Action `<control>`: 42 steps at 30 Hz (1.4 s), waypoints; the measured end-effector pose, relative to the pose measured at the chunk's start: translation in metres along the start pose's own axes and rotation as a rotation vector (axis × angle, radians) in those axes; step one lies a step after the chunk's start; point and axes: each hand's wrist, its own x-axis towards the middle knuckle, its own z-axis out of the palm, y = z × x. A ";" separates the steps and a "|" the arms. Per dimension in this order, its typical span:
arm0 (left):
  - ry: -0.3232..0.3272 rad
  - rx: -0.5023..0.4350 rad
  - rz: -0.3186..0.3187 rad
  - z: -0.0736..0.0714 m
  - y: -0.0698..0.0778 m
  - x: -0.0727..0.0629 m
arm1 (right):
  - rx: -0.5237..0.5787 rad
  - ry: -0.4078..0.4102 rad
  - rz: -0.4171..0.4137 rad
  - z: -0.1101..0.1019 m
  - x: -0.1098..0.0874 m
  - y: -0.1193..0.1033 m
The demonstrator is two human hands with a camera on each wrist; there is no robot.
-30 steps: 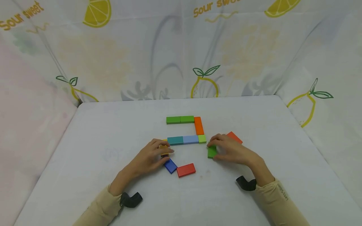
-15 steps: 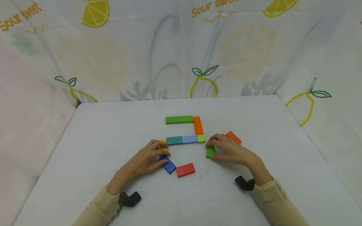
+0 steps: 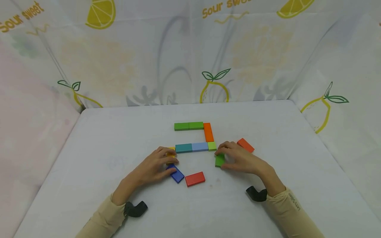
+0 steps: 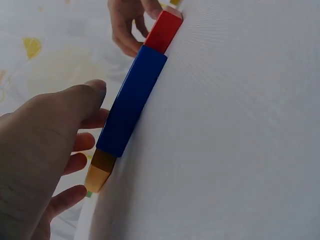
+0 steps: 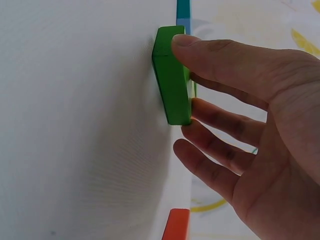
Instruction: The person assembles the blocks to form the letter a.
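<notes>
Flat coloured blocks lie on the white table. My left hand (image 3: 153, 166) spreads over a yellow block (image 4: 99, 178) and a blue block (image 4: 132, 100), its fingers loosely bent and fingertips against the blocks. In the left wrist view a visible gap separates the thumb from the blue block's edge. My right hand (image 3: 242, 158) holds a green block (image 5: 172, 80) between thumb and fingers, just below a small light-green block (image 3: 212, 146). A red block (image 3: 195, 179) lies right of the blue one, slightly apart. The fingers partly cover the yellow block.
Behind the hands, two green blocks (image 3: 189, 126), an orange block (image 3: 208, 132), a teal block (image 3: 183, 148) and a light-blue block (image 3: 199, 146) form a bent line. An orange-red block (image 3: 245, 145) lies beyond my right hand. A lemon-print cloth (image 3: 125, 59) backs the table.
My right hand has slid the green block left, closer to the light-green one. The blue block has shifted slightly left under my left hand, opening a small gap to the red block.
</notes>
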 end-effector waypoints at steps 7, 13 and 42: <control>-0.045 0.014 0.076 0.007 0.032 0.011 | 0.001 0.020 -0.008 0.002 0.001 -0.001; -0.093 0.027 0.085 0.020 0.050 0.012 | -0.001 0.022 0.008 0.003 0.003 -0.002; -0.183 -0.070 0.044 0.017 0.047 0.010 | -0.005 0.062 0.001 0.010 0.007 -0.003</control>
